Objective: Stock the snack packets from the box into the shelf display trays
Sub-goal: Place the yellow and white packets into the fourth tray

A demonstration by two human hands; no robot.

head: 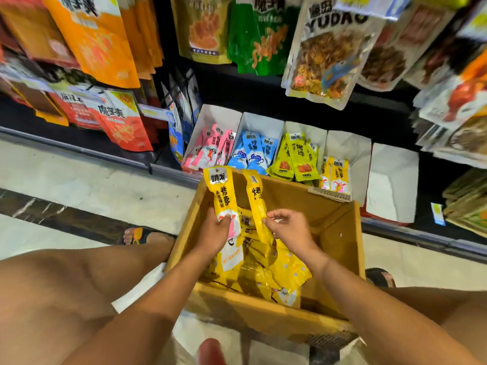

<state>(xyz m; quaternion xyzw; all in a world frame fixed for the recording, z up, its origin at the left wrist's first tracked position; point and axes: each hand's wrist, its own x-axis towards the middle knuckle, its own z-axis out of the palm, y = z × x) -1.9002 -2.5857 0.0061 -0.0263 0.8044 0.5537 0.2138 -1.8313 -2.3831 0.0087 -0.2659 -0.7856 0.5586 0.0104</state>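
Observation:
A brown cardboard box (340, 233) sits on the floor between my knees, with several yellow snack packets (266, 272) piled inside. My left hand (214, 233) grips one upright yellow packet (221, 191) near its lower half. My right hand (292, 227) pinches a second yellow packet (257, 204), seen edge-on. Behind the box, white display trays stand on the bottom shelf: pink packets (210, 151), blue packets (254, 154), green-yellow packets (297, 159) and a tray with a few yellow packets (336, 175). The rightmost white tray (392, 185) shows nothing inside.
Large snack bags hang on pegs above the trays, the lowest one (326, 56) close over them. A metal shelf edge (79, 151) runs along the tiled floor. My sandalled feet (142, 234) flank the box.

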